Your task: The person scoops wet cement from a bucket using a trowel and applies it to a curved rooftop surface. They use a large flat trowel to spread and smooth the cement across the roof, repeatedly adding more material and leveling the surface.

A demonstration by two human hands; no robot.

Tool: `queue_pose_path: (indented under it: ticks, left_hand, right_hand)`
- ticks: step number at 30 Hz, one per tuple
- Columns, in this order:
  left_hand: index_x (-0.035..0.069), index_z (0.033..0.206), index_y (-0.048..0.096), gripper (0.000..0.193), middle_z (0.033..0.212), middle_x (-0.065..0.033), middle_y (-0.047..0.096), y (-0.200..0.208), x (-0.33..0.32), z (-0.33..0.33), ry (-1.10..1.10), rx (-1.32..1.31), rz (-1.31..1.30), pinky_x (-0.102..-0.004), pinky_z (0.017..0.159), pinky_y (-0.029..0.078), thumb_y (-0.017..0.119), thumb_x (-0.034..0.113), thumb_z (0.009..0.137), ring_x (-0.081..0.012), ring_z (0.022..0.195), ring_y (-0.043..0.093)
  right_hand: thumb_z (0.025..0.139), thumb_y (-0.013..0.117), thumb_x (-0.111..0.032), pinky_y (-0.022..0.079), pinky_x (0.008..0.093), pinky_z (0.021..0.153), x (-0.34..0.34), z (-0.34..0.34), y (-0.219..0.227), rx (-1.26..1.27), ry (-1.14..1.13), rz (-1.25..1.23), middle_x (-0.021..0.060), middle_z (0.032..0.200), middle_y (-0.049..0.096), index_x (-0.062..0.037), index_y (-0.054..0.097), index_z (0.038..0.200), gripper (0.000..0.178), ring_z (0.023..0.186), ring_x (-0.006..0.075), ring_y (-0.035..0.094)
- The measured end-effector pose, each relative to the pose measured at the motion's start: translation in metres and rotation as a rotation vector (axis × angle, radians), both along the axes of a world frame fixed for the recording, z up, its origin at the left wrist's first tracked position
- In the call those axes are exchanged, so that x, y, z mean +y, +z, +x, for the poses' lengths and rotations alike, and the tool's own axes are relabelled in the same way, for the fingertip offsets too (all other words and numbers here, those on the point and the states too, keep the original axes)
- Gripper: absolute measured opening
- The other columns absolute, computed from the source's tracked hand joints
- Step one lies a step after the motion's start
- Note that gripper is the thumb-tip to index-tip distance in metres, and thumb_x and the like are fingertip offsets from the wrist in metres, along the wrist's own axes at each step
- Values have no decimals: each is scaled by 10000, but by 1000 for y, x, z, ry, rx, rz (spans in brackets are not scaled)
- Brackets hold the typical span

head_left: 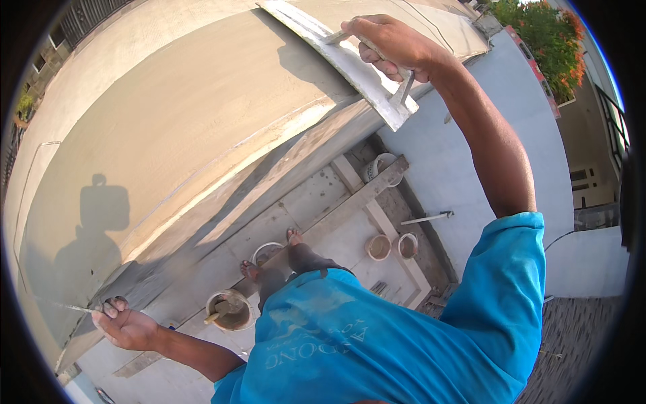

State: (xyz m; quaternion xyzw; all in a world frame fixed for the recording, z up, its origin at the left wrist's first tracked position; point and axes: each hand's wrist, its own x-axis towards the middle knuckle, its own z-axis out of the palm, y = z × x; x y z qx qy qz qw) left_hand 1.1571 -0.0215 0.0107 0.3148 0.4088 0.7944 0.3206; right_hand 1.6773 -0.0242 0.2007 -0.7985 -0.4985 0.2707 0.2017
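My right hand (397, 50) is wrapped round the handle of a long plastering float (356, 71), its pale, plaster-smeared blade at the upper edge of the wall (202, 101). The blade lies along the smooth beige plaster and casts a shadow on it; whether it presses flat is hard to tell. Low on the left, my left hand (128, 325) is closed on a thin, pale tool (75, 308) seen edge-on, which points at the plaster. The kind of this tool does not show.
Below my feet runs a wooden plank (350, 205). A bucket (232, 320) of mortar with a tool in it stands by my legs. Several more buckets, including a white one (407, 246), are lower down. A pale blue wall (491, 128) rises at the right.
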Motion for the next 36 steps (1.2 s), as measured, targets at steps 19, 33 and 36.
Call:
queue_pose_path:
  ticks: [19, 33, 36]
  left_hand:
    - [57, 955, 555, 175, 764, -11, 462, 0, -9, -17, -95, 47, -50, -284, 654, 353, 589, 215, 1023, -132, 724, 452]
    - [74, 924, 568, 160, 664, 12, 471, -13, -4, -11, -313, -154, 74, -254, 590, 367, 605, 195, 1021, -98, 660, 446]
    - [78, 912, 575, 160, 666, 12, 482, -12, -2, -11, -383, -163, 47, -255, 573, 379, 607, 192, 1019, -92, 645, 449]
  right_hand:
    - [945, 480, -507, 319, 310, 465, 0, 156, -10, -72, -424, 35, -5, 650, 457, -42, 642, 1264, 587, 473, 106, 360]
    - [1024, 450, -396, 303, 252, 358, 43, -135, 1, 140, 7, 7, -28, 659, 414, 20, 570, 1335, 534, 409, 42, 338]
    - [1026, 432, -395, 341, 261, 369, 51, -204, 3, 123, 80, -4, -29, 618, 389, 69, 544, 1341, 572, 417, 44, 358]
